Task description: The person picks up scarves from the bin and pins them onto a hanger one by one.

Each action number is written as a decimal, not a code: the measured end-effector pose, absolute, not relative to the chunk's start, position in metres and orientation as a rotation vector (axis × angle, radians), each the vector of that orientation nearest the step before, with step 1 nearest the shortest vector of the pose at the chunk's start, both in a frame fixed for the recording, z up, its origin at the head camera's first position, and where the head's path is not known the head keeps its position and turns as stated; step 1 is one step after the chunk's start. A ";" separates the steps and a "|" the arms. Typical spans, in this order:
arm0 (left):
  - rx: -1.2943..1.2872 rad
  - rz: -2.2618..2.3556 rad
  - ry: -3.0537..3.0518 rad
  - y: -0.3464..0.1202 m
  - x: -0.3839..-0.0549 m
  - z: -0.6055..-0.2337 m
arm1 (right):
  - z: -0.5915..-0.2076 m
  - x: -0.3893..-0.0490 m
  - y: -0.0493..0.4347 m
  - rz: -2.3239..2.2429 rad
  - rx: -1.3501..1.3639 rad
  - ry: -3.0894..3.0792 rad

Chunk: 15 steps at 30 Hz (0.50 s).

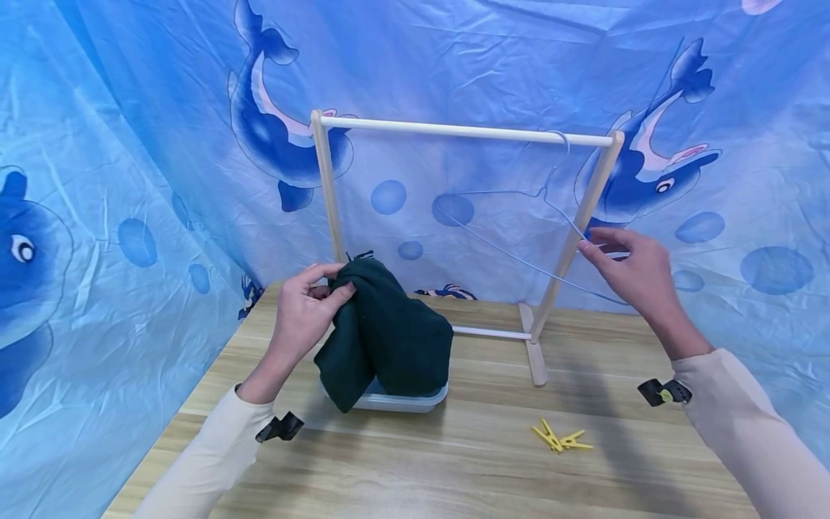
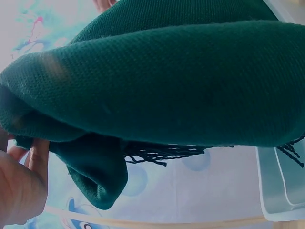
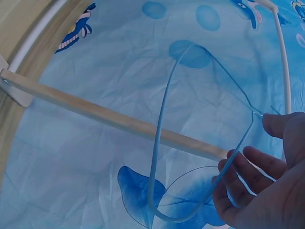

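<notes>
backdrop: blue dolphin-print curtain [image 1: 415, 65] | surface: wood-grain tabletop [image 1: 467, 468] | on it: yellow clothespins [image 1: 552, 439]

The dark-green fringed knit cloth [image 1: 405, 331] looks matt and ribbed, the thin light-blue triangular wire hanger [image 3: 153, 167] smooth, the pale rectangular plastic tub [image 1: 402, 404] smooth, the tan wooden-posted rack [image 1: 595, 189] matt, and the blue dolphin-printed fabric backdrop [image 1: 486, 58] creased, sheeny.

A wood-grain table [image 1: 454, 472] bears a plastic tub [image 1: 402, 403], a rack [image 1: 463, 130] and yellow clothespins [image 1: 555, 442].
</notes>
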<state>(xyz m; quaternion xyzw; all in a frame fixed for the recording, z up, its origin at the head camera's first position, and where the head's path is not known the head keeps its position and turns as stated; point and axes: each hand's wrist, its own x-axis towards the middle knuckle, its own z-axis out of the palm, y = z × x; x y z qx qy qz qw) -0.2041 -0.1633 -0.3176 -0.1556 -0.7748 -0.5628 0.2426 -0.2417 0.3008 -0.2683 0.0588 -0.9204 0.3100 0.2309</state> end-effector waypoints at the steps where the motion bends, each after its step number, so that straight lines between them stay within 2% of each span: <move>1: -0.431 -1.543 -2.116 -0.163 -0.204 -0.316 | -0.269 -0.242 0.301 0.850 0.162 -2.541; 15: -0.521 -1.625 -2.053 -0.168 -0.209 -0.296 | -0.273 -0.245 0.303 0.795 0.234 -2.528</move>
